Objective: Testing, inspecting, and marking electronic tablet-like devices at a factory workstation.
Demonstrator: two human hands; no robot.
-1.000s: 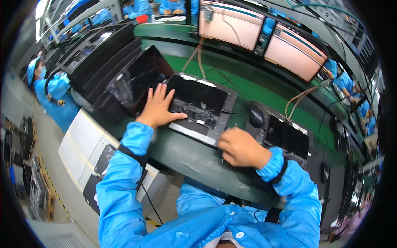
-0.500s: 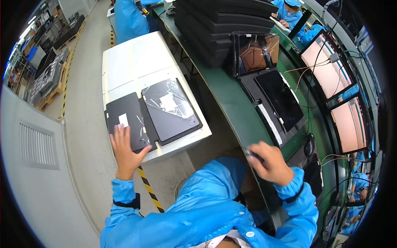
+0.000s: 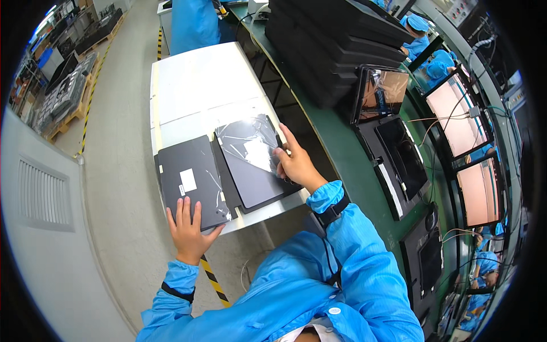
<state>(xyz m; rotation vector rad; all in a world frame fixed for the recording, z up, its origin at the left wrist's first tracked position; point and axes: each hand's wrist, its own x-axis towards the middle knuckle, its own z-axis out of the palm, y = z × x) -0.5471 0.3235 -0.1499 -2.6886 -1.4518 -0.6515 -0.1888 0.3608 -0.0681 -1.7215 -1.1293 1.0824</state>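
Two dark grey tablets lie back side up and side by side on a white surface. My left hand (image 3: 191, 233) rests with fingers spread on the near end of the left tablet (image 3: 196, 157), below its white label (image 3: 187, 179). Creased clear film covers part of the right tablet (image 3: 242, 179), which also has a white label (image 3: 257, 154). My right hand (image 3: 299, 165) reaches over this tablet's right edge, its fingers apart and partly bent, close to the camera lenses. The fingertips touch or nearly touch the film; the palm side is hidden.
Right of the white table (image 3: 199, 80) stands a green bench (image 3: 342, 159) with a stack of black foam trays (image 3: 336, 45), opened tablets (image 3: 401, 159), cables and two monitors (image 3: 458, 114). A co-worker in blue (image 3: 195, 25) is at the far end. Striped floor tape runs alongside.
My right hand has moved left from beside the green bench to the right tablet. My left hand stays on the left tablet. The view has shifted slightly.
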